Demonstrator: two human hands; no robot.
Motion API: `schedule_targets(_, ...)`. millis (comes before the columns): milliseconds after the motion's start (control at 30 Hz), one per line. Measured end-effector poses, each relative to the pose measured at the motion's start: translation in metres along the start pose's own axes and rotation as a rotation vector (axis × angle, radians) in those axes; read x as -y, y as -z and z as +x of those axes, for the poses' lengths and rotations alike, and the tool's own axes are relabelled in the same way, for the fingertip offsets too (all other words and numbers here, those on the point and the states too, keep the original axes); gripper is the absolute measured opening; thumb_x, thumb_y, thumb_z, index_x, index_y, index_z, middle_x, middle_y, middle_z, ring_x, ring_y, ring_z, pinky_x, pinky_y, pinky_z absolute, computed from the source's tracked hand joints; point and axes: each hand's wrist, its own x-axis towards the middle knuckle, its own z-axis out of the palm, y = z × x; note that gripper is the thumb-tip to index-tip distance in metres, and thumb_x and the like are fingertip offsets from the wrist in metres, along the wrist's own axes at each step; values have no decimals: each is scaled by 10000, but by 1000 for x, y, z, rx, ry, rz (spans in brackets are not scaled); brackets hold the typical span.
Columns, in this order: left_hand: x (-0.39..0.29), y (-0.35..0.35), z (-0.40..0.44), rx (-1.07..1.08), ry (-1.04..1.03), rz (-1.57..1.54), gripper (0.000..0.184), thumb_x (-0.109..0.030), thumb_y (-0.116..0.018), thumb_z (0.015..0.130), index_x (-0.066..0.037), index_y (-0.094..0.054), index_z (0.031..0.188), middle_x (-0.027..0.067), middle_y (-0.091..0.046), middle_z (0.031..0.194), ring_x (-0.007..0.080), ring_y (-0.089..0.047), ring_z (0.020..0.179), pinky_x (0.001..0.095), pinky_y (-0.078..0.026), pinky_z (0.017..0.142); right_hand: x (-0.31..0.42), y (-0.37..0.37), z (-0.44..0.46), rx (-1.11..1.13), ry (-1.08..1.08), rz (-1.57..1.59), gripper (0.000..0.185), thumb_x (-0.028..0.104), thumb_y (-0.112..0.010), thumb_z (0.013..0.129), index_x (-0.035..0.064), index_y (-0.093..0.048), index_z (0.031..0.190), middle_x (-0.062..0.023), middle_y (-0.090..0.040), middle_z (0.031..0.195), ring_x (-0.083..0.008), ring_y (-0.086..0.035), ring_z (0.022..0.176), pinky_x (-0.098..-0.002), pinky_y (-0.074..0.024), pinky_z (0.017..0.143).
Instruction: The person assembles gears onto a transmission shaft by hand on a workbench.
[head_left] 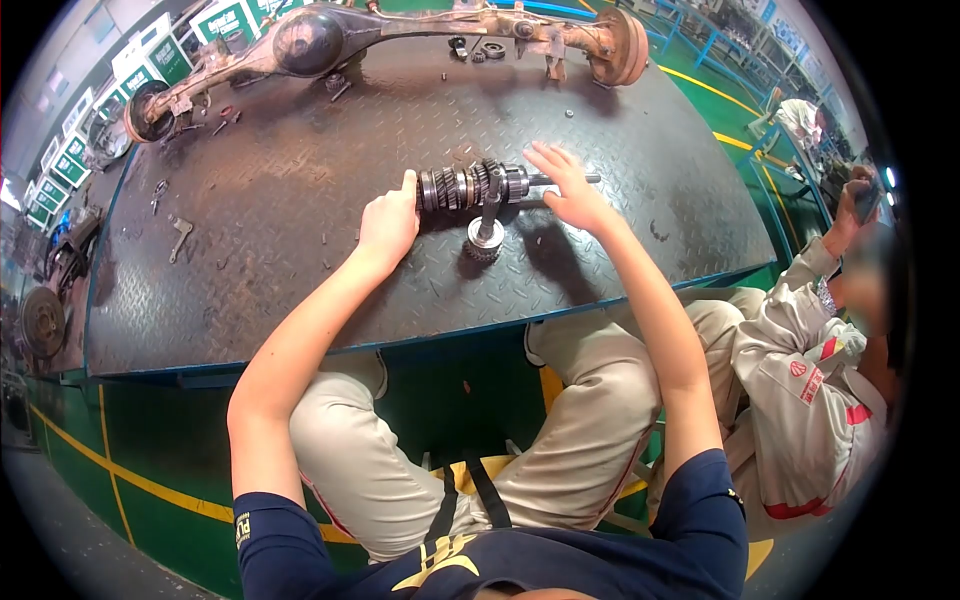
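A gear shaft assembly (455,188) lies sideways on the dark metal table, its thin shaft end pointing right. My left hand (389,224) is at its left end, the fingers wrapped against the end gear with the thumb side up. Over the thin shaft on the right is my right hand (568,188), fingers spread and apart; whether it touches the shaft is not clear. A second, shorter shaft with a gear and bearing (485,234) stands in front of the assembly, its stem rising against the gears.
A rusty axle housing (310,40) spans the table's (250,230) far side. Small parts (480,49) lie near it, and a metal bracket (180,238) is at the left. A co-worker in light overalls (800,370) sits close on the right, holding a phone.
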Motion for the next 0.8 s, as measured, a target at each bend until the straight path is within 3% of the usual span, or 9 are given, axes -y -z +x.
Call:
schedule_targets(133,2,-1,0,-22,-19,-5,653,-94,-737,779,7,-492,1376,244,-694,813,401,-707,778,479,-575,716,-19,17,6,91,35,18,352,-47,-511,757,49,-745,1003,-142,-586,1397,-338,-455,1356,-428,-356,1137)
schedule_targets(267,1,1,-2,-63,-74,20,562,-40,-643,805,36,-491,1341,216,-692,757,376,-714,721,465,-585,656,-15,28,9,91,-175,153,306,-58,-525,749,44,-725,957,-131,-617,1353,-286,-548,1251,-362,-412,1080)
schedule_targets(333,1,3,-2,-63,-78,29,557,-38,-642,805,37,-494,1336,218,-694,762,375,-715,726,464,-585,659,-3,21,8,-13,-70,101,397,-28,-573,742,73,-698,1105,-130,-598,1364,-309,-507,1295,-389,-393,1105)
schedule_targets(367,0,3,-1,-63,-78,30,557,-38,-642,805,37,-494,1336,218,-694,762,375,-715,726,464,-585,659,-5,18,7,-13,-69,101,397,-28,-573,742,73,-698,1105,-130,-598,1364,-309,-507,1295,-389,-393,1105)
schedule_targets(433,-2,6,0,21,3,-11,665,-84,-736,777,-1,-489,1388,243,-700,854,397,-708,815,480,-575,736,-8,9,5,69,49,-36,543,11,-622,738,121,-625,1271,-125,-549,1412,-342,-447,1347,-439,-360,1135)
schedule_targets(533,-2,6,1,25,11,-11,672,-84,-735,778,0,-486,1396,245,-700,851,399,-708,813,482,-575,738,-7,0,5,168,-5,-146,650,44,-726,707,154,-587,1332,-118,-507,1448,-359,-411,1372,-463,-328,1154)
schedule_targets(800,-3,7,0,31,14,-17,667,-78,-733,779,3,-494,1396,253,-697,840,403,-707,807,483,-575,737,2,-6,13,149,41,-234,625,83,-806,667,115,-605,1258,-102,-540,1408,-353,-442,1342,-476,-352,1124)
